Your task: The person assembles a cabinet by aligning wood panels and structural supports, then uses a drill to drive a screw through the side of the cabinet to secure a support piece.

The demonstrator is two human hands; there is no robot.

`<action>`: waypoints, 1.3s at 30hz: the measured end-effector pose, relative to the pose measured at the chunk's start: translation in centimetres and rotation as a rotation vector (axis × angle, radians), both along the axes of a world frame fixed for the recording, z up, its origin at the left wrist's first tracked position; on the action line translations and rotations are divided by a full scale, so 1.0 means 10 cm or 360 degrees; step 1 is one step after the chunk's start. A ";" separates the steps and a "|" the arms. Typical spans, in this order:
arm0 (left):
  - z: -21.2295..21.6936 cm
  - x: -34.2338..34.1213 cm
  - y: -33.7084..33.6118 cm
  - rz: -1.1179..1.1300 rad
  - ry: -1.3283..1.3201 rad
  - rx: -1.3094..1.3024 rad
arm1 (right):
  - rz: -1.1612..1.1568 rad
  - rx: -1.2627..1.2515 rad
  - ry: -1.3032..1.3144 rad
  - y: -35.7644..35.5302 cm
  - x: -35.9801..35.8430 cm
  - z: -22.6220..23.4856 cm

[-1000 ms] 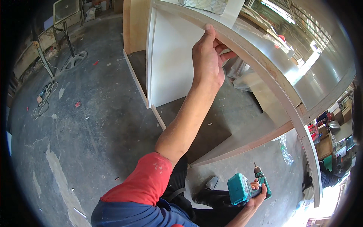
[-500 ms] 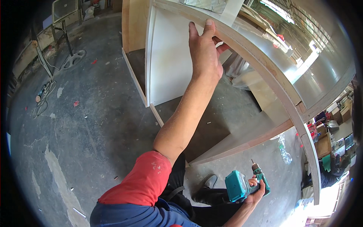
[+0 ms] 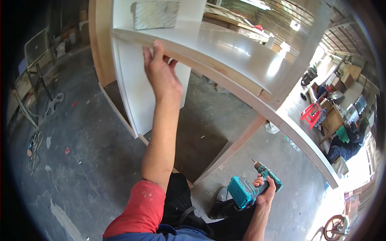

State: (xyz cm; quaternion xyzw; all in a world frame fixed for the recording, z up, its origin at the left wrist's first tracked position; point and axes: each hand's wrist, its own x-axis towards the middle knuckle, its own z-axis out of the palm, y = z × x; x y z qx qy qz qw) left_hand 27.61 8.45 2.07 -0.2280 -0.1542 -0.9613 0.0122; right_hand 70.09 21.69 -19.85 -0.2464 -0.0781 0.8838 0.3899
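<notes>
My left hand [image 3: 164,78] is raised to the front edge of a white-topped shelf [image 3: 219,40]. Its fingers close on the bare wooden strip [image 3: 201,62] along that edge, two digits against the front face and the others curled beneath. Low on the right, my right hand [image 3: 266,192] grips a teal cordless drill [image 3: 270,176] by its handle. The drill's bit points up and to the left, away from the shelf, and a chunky teal battery [image 3: 241,192] sits at its base.
A block-shaped package [image 3: 156,15] rests on the shelf. A white side panel [image 3: 134,86] stands below it, and a long wooden rail [image 3: 307,142] slants toward the lower right. A red stool [image 3: 312,114] and clutter stand far right; a corded tool [image 3: 34,148] lies on the left floor.
The view has swung up and right, so the shelf top and package show more fully. My left hand stays on the shelf edge, and the drill remains in my right hand.
</notes>
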 end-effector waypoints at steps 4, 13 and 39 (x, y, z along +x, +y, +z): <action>0.00 0.05 0.02 0.0275 -0.0126 -0.0085 | -0.0013 -0.0028 -0.0006 -0.06 -0.03 0.05; 0.01 0.04 0.02 0.1114 0.0038 -0.0320 | -0.0014 -0.0062 -0.0025 -0.11 -0.04 0.10; -0.42 0.83 0.47 0.0303 0.0084 -0.0041 | -0.0198 0.0404 -0.0318 -0.19 0.05 0.09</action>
